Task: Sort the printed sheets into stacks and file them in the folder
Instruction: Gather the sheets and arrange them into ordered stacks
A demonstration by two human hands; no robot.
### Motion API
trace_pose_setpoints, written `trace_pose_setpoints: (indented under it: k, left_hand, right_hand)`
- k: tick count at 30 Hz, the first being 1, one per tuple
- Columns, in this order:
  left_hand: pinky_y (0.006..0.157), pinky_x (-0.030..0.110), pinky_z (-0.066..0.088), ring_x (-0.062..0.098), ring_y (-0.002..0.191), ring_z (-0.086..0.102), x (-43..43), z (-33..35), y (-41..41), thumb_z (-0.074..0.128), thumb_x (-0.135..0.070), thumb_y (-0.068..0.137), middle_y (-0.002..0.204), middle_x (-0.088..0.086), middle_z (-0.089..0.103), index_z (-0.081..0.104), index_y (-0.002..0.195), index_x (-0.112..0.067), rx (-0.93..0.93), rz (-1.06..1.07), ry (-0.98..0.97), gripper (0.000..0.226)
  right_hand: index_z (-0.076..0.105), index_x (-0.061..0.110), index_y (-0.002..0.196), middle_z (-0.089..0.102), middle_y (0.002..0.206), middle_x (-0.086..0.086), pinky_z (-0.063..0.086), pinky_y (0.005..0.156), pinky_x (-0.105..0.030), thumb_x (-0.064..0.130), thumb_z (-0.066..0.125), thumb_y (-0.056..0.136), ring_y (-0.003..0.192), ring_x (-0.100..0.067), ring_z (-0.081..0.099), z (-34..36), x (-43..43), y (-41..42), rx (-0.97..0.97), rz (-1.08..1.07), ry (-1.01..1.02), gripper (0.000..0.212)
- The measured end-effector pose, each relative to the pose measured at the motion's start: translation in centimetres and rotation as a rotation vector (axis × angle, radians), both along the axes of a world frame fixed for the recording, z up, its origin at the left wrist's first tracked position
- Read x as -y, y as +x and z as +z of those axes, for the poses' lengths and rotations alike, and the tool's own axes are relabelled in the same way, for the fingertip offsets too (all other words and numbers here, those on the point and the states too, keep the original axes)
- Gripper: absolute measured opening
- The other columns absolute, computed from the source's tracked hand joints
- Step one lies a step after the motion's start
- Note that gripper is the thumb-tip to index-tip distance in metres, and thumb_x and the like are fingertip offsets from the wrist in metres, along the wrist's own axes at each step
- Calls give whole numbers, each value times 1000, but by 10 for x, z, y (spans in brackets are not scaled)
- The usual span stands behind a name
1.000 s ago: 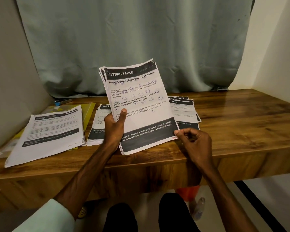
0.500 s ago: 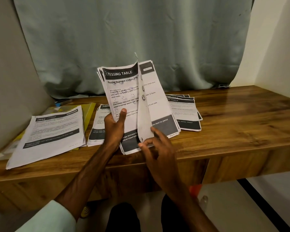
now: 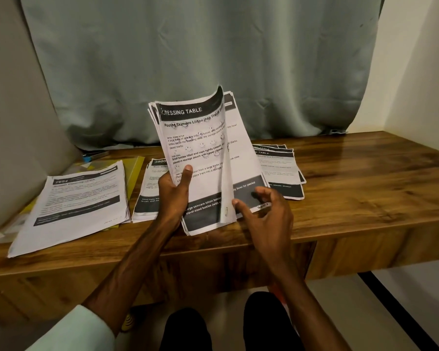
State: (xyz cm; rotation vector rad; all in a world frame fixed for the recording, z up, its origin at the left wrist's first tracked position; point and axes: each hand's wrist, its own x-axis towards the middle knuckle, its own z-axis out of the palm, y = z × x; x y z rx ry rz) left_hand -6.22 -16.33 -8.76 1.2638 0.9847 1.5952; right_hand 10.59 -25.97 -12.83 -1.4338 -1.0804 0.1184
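Note:
My left hand (image 3: pixel 174 191) grips a bundle of printed sheets (image 3: pixel 198 138) upright above the table's front edge; the top page reads "DRESSING TABLE". Its top sheet is curled back on the right, baring the page beneath. My right hand (image 3: pixel 265 214) touches the lower right of that bundle with fingers spread, index fingertip against the lifted sheet's edge. Three stacks lie flat on the wooden table (image 3: pixel 352 198): a left stack (image 3: pixel 79 201), a middle stack (image 3: pixel 147 191) partly behind my left hand, and a right stack (image 3: pixel 280 171). A yellow folder (image 3: pixel 134 171) lies under the left stack.
A grey-green curtain (image 3: pixel 188 59) hangs behind the table, walls close in on both sides. A small blue object (image 3: pixel 94 155) lies at the back left by the curtain. My knees show under the table's front edge.
My right hand came from the bundle's lower right corner to its bottom edge and peeled the top sheet back. The sheet now curls less far over than half a second ago.

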Motion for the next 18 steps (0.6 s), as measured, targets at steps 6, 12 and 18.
trace_pose_setpoints:
  k: [6, 12, 18]
  left_hand:
    - [76, 31, 63, 19, 99, 75, 1, 1, 1, 63, -28, 100, 119, 3, 74, 63, 125, -18, 3, 6, 8, 27]
    - [81, 40, 64, 18, 97, 75, 1, 1, 0, 62, -30, 101, 117, 1, 74, 64, 110, -32, -19, 4, 9, 9]
    - [78, 27, 62, 7, 95, 74, 2, 1, -1, 62, -27, 101, 118, 0, 73, 64, 117, -26, -32, 8, 53, 16]
  right_hand:
    - [46, 21, 141, 51, 142, -1, 50, 104, -41, 68, 82, 66, 130, -18, 47, -3, -4, 3, 41, -92, -130, 96]
    - [49, 20, 139, 58, 135, 0, 56, 97, -40, 67, 85, 60, 122, -16, 54, -2, -3, 12, -48, -63, -101, 99]
    - [61, 14, 126, 63, 114, 5, 56, 86, -29, 51, 85, 65, 100, -10, 60, 0, -2, 19, -80, -38, -8, 76]
